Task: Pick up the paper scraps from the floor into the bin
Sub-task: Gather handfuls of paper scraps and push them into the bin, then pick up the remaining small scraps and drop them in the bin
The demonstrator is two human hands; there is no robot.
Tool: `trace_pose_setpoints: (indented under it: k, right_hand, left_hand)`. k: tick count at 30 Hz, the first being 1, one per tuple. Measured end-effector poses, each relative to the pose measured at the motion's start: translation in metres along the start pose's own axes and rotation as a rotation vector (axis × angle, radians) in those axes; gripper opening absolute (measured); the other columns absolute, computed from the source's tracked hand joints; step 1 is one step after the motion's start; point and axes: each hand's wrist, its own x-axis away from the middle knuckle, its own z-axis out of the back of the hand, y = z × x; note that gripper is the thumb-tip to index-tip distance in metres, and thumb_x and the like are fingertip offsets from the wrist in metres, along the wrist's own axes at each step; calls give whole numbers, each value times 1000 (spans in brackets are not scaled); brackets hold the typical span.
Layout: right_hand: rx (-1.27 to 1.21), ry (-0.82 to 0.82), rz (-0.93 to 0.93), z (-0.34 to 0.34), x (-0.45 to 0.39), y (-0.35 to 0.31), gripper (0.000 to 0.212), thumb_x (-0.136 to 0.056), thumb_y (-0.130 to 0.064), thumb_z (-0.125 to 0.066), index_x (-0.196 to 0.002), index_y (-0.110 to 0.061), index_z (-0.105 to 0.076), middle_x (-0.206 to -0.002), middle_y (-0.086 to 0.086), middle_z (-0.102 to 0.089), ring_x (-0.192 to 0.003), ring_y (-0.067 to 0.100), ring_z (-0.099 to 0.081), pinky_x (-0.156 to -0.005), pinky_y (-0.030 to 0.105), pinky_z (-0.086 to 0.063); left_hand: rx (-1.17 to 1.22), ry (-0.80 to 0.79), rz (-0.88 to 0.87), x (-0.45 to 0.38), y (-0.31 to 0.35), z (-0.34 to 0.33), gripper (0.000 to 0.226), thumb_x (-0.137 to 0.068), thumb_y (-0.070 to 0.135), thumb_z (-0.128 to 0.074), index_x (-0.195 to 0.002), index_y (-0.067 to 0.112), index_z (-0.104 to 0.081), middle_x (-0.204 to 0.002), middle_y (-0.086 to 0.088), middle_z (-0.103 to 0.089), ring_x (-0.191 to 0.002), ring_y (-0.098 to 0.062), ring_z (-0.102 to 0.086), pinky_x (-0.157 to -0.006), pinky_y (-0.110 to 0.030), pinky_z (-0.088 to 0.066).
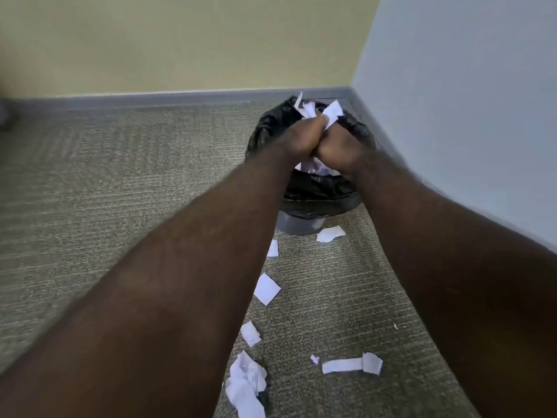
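while both hands were pressed together over the bin, the left hand (301, 137) and the right hand (334, 146) were clamped tight around a wad of paper scraps (330, 111), with white corners sticking out above the knuckles and more white showing below the wrists. whether those lower pieces were in the grip or already lying in the bin was hard to tell, since the hands were blurred. both bare forearms reached forward from the bottom of the view and met at the hands.

directly under the hands stood the bin (301, 226), grey and lined with a black bag (319, 191) folded over its rim. it sat in the corner where the yellow wall (180, 40) met the pale blue wall (467, 86), near the grey baseboard (150, 99).

on the carpet (90, 176) in front of the bin lay loose scraps (266, 288): one just beside the bin's base, several trailing back between the arms, a long strip nearer the right arm, and a crumpled heap beside the left forearm.
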Motion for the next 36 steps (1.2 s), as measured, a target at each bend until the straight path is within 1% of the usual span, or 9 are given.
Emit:
trace_pose_setpoints:
  k: [3,9,15,18,20,23,27,31,36]
  right_hand:
    - [44,-109,-55,9,2,0,18,-93,2,-51,-92,-8,-66,-77,4,-63,-64,9,-61,-48,16,-45]
    - [163,-86,-83,27,-1,12,52,-88,-36,-69,-135,-18,-56,-121,-1,-59,-114,19,-56,-82,23,-35]
    - [-56,174,-87,33,8,17,49,-92,-30,-66,-136,-11,-54,-114,4,-63,-96,18,-60,-78,19,-42]
    - [-110,287,-37,35,25,10,36,-94,-24,-62,-127,-10,-61,-92,-8,-61,-81,11,-58,-58,3,-43]
    - [-150,382,-14,35,37,7,37,-92,-27,-62,-126,-13,-61,-103,-9,-61,-97,8,-59,-80,10,-50]
    - [-179,485,47,25,66,7,37,-91,-28,-59,-126,-16,-61,-112,-14,-60,-103,-1,-58,-99,23,-49]
    - [-356,525,77,-13,124,24,29,-92,-25,-57,-120,-18,-61,-112,-10,-67,-95,5,-65,-87,30,-56]
    - [-234,344,-30,-89,207,53,33,-94,-22,-62,-127,-22,-56,-126,-1,-56,-107,8,-59,-77,17,-55]
    - [5,-254,-79,-182,340,71,66,-80,-62,-57,-137,-31,-45,-135,-10,-43,-129,18,-47,-106,39,-43]
  left_hand:
    - [-93,12,45,1,6,1,24,-82,30,-57,-93,10,-52,-83,-12,-54,-59,-18,-55,-51,-21,-37]
    - [-114,173,88,-9,10,20,26,-93,33,-47,-70,21,-48,-82,-5,-55,-79,-20,-56,-92,-35,-46]
    - [-25,247,13,5,5,39,27,-91,41,-50,-70,24,-54,-79,2,-59,-77,-18,-58,-99,-45,-47]
    - [39,265,-55,20,3,51,31,-95,36,-50,-66,23,-50,-62,7,-57,-60,-12,-53,-71,-31,-48]
    - [72,278,-134,32,-3,58,27,-96,30,-50,-70,23,-52,-72,1,-59,-66,-16,-54,-65,-28,-43]
    - [52,322,-252,50,-24,68,13,-87,28,-47,-88,17,-55,-85,0,-52,-78,-15,-47,-72,-30,-41]
    - [80,401,-318,84,-64,80,31,-82,23,-50,-106,11,-68,-107,0,-67,-99,-7,-60,-93,-20,-47]
    - [75,446,-283,121,-116,93,40,-85,14,-55,-124,7,-64,-124,-3,-65,-115,-8,-59,-103,-19,-46]
    - [-129,452,-222,190,-199,111,38,-85,13,-57,-123,11,-64,-125,2,-62,-115,-1,-55,-107,-17,-40]
